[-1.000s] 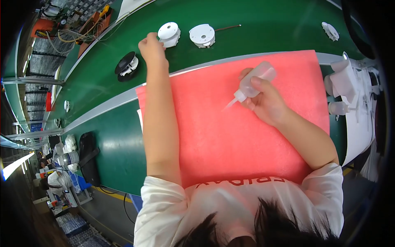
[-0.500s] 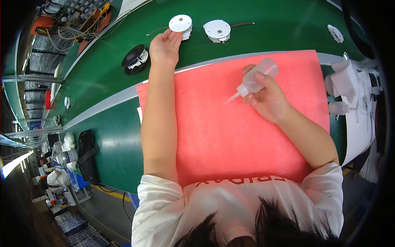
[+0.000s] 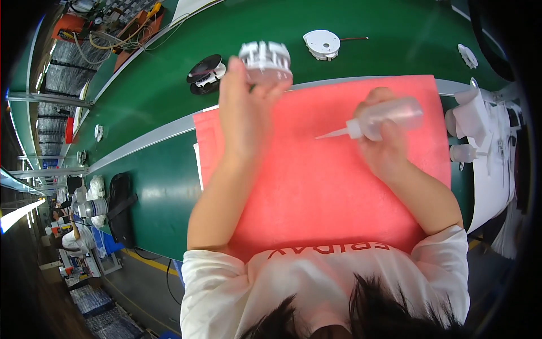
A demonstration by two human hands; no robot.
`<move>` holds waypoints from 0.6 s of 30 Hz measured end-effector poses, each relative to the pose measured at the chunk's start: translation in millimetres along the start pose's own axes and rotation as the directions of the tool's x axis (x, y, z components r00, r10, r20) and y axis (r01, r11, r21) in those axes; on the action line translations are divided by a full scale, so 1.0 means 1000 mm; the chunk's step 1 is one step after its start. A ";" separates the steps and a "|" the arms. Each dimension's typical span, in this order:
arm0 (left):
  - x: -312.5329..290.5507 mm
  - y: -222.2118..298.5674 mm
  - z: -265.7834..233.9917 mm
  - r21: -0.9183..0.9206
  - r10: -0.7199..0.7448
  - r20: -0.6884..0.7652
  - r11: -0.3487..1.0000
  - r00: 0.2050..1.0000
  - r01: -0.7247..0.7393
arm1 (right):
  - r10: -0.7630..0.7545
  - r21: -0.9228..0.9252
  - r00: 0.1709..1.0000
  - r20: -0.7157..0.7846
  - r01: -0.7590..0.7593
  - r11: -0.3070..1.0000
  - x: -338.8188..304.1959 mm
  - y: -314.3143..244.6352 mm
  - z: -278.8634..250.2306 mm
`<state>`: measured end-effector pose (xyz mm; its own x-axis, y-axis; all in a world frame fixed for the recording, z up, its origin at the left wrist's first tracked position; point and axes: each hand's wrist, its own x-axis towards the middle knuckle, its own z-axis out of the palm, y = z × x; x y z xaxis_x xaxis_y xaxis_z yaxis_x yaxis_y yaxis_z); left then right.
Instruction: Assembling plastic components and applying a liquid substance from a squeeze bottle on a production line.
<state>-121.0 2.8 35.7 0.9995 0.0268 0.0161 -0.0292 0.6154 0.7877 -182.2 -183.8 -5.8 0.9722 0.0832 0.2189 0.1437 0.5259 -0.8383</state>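
Note:
My left hand (image 3: 248,107) is closed on a round white plastic housing (image 3: 265,56), raised over the far edge of the pink foam mat (image 3: 305,192). Motion blurs both, and the housing's ribbed side faces away from me. Over the mat's right half, my right hand (image 3: 387,135) grips a translucent squeeze bottle (image 3: 398,116) with a thin needle tip pointing left. A similar white housing (image 3: 323,44) with a thin wire lies on the green belt. Left of the lifted housing sits a black and white round part (image 3: 207,74).
The green belt (image 3: 389,39) runs along the far side, with a small white part (image 3: 467,56) at its right. A second small bottle (image 3: 463,152) stands by white paper at the right. A black bag (image 3: 119,209) lies at the left table edge.
My left hand has picked the white housing off the belt and drawn it nearer, turning it over. My right hand has shifted right, and the bottle now lies more level.

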 end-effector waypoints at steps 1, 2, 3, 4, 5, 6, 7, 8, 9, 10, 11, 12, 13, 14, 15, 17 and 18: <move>-0.010 -0.008 -0.009 0.001 -0.005 0.001 1.000 1.000 0.005 | -0.093 -0.113 0.995 0.044 0.097 0.989 -0.004 -0.006 0.003; -0.020 -0.020 -0.020 0.157 0.106 0.017 0.982 0.994 -0.107 | -0.176 -0.222 0.980 0.098 0.194 0.956 -0.007 -0.014 0.005; -0.026 -0.030 -0.028 0.305 0.209 0.051 0.928 0.977 -0.214 | -0.290 -0.260 0.941 0.175 0.329 0.908 -0.008 -0.019 0.006; -0.032 -0.035 -0.026 0.307 0.210 0.038 0.928 0.977 -0.211 | -0.388 -0.278 0.883 0.265 0.455 0.846 -0.009 -0.025 0.004; -0.036 -0.039 -0.026 0.371 0.249 0.146 0.883 0.958 -0.286 | -0.380 -0.277 0.887 0.263 0.447 0.850 -0.012 -0.032 0.005; -0.038 -0.041 -0.027 0.424 0.276 0.254 0.830 0.927 -0.363 | -0.374 -0.359 0.881 0.290 0.462 0.811 -0.018 -0.040 0.006; -0.036 -0.044 -0.026 0.419 0.268 0.255 0.835 0.929 -0.356 | -0.368 -0.448 0.876 0.312 0.478 0.756 -0.020 -0.047 0.006; -0.034 -0.047 -0.025 0.410 0.294 0.366 0.801 0.883 -0.437 | -0.365 -0.457 0.879 0.307 0.472 0.754 -0.017 -0.050 0.006; -0.033 -0.048 -0.024 0.391 0.315 0.471 0.763 0.824 -0.515 | -0.380 -0.460 0.832 0.405 0.544 0.702 -0.014 -0.053 0.006; -0.036 -0.050 -0.023 0.390 0.302 0.462 0.775 0.834 -0.497 | -0.384 -0.453 0.778 0.497 0.611 0.649 -0.013 -0.055 0.005; -0.036 -0.049 -0.023 0.388 0.295 0.459 0.782 0.838 -0.488 | -0.378 -0.461 0.784 0.492 0.603 0.651 -0.014 -0.059 0.006; -0.036 -0.045 -0.023 0.446 0.331 0.567 0.647 0.755 -0.618 | -0.340 -0.491 0.782 0.522 0.602 0.630 -0.015 -0.064 0.007; -0.036 -0.042 -0.022 0.475 0.338 0.671 0.488 0.660 -0.733 | -0.303 -0.516 0.778 0.550 0.602 0.610 -0.015 -0.064 0.008; -0.040 -0.044 -0.020 0.461 0.371 0.647 0.506 0.666 -0.729 | -0.298 -0.518 0.782 0.547 0.596 0.614 -0.015 -0.062 0.008; -0.041 -0.041 -0.018 0.464 0.366 0.645 0.510 0.671 -0.724 | -0.328 -0.517 0.765 0.554 0.625 0.585 -0.015 -0.058 0.008; -0.043 -0.035 -0.013 0.467 0.297 0.742 0.413 0.601 -0.782 | -0.356 -0.507 0.744 0.566 0.654 0.561 -0.014 -0.057 0.007; -0.044 -0.037 -0.013 0.473 0.296 0.739 0.411 0.605 -0.779 | -0.321 -0.525 0.751 0.577 0.642 0.559 -0.014 -0.059 0.008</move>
<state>-163.7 -11.2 -2.5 0.6045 -0.3840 0.6979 -0.7853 -0.1404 0.6029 -205.7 -209.3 45.0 0.5778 0.3818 0.7214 0.8013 -0.0970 -0.5904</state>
